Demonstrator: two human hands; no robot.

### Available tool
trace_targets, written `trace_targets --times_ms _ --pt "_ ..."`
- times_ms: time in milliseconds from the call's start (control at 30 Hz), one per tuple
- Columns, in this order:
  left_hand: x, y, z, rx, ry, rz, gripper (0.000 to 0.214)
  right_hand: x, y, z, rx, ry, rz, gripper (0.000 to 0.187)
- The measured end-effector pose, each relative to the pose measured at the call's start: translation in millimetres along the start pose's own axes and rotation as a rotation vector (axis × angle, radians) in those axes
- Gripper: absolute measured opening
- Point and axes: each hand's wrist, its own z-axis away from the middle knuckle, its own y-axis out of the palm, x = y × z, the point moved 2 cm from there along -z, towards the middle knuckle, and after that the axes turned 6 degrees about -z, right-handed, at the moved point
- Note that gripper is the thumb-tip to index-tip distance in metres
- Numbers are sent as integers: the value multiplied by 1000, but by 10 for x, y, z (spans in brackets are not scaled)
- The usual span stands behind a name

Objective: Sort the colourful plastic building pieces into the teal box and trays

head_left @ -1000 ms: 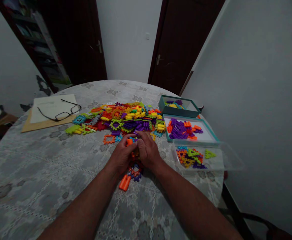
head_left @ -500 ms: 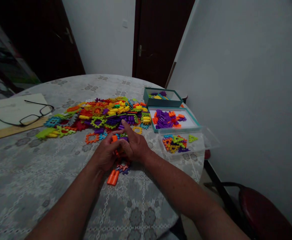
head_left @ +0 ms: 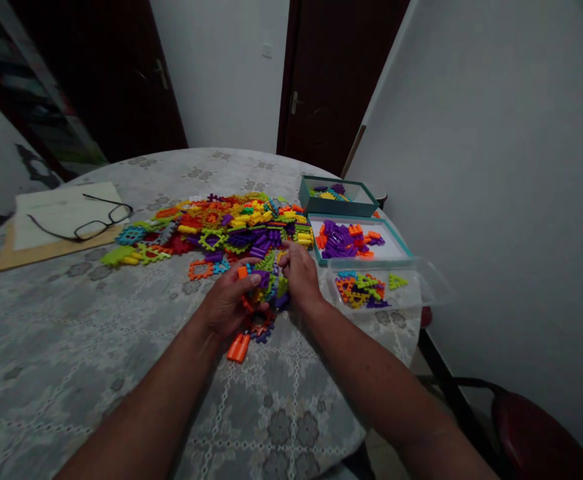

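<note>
My left hand (head_left: 227,301) and my right hand (head_left: 298,273) meet over a small build of interlocking plastic pieces (head_left: 264,293) on the round table (head_left: 71,347). Both hands grip that build, the left from its left side, the right from its right side. Orange, purple and green pieces show between my fingers. Two orange pegs (head_left: 238,347) stick out below the left hand. Just beyond my hands lies a wide pile of loose coloured pieces (head_left: 216,230).
To the right stand a clear tray of pieces (head_left: 411,293), a teal box with purple and orange pieces (head_left: 396,250) and a second teal box (head_left: 341,207). Glasses (head_left: 88,223) lie on papers at the left. A dark chair (head_left: 536,433) is lower right.
The camera swung right, then partly back left. My right hand shifted to the right side of the build, so more of its pieces show between my hands.
</note>
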Motion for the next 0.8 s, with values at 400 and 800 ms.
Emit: trace_targets --times_ms 400,800 --pt "130 179 97 74 -1 -184 55 -77 -42 -48 -158 136 -59 42" --pt "17 -20 -46 -91 38 -133 54 -61 87 78 27 253 -316 24"
